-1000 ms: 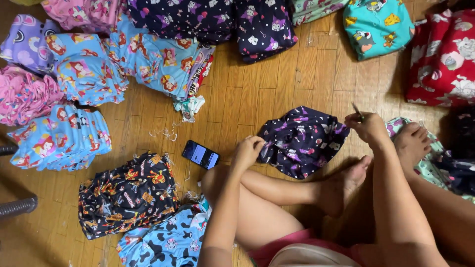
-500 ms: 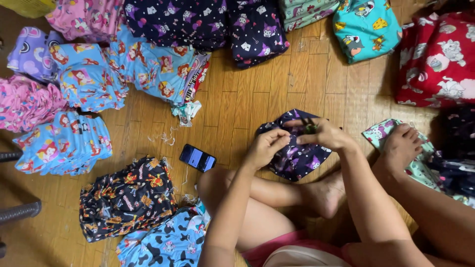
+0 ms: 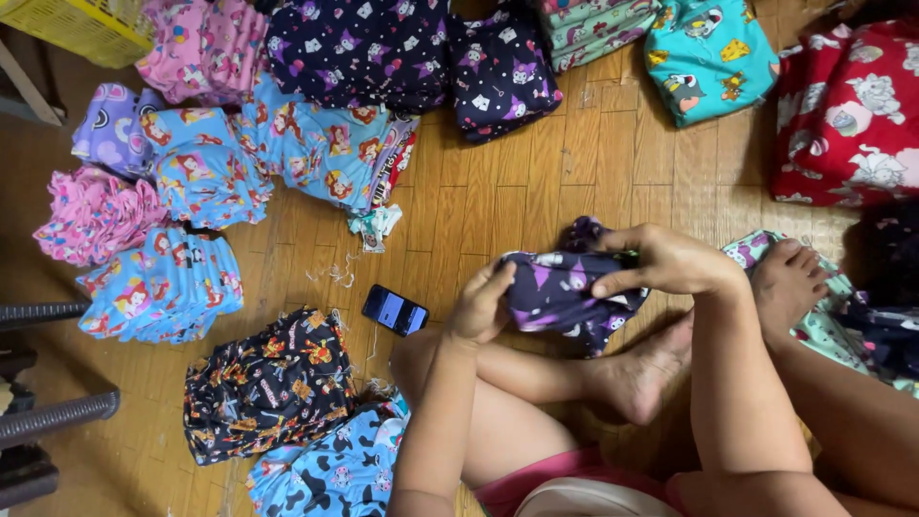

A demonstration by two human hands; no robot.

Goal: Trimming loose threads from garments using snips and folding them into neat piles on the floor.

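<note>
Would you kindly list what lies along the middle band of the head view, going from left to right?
Light blue stack of printed cloth → black phone with lit screen → left hand → dark navy printed cloth bundle held in both hands → right hand → bare foot on pale green cloth.

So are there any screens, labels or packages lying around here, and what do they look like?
Phone: lies flat on the wooden floor, left of the left hand; small dark rectangle with a lit bluish screen.
Packages, labels or signs: none that I can make out.
</note>
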